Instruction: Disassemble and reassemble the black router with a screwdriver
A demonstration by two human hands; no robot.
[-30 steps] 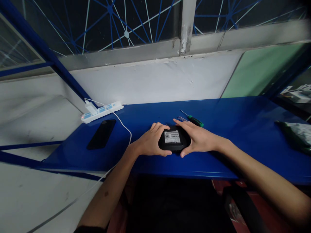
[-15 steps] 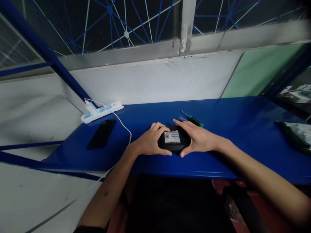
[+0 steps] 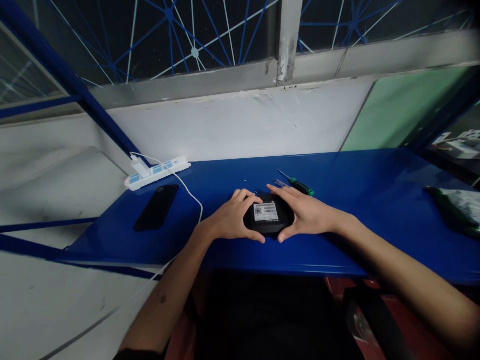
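A black rounded device with a white printed label on its top is held low over or on the blue table. My left hand grips its left side, fingers at the far edge and thumb at the near edge. On the right side my right hand holds it the same way. Just beyond the right hand lies a green and black screwdriver, with a small clear item beside it.
To the left lie a black phone and a white power strip with a plug and a white cable running to the table's front edge. A green and silver bag rests at the right end.
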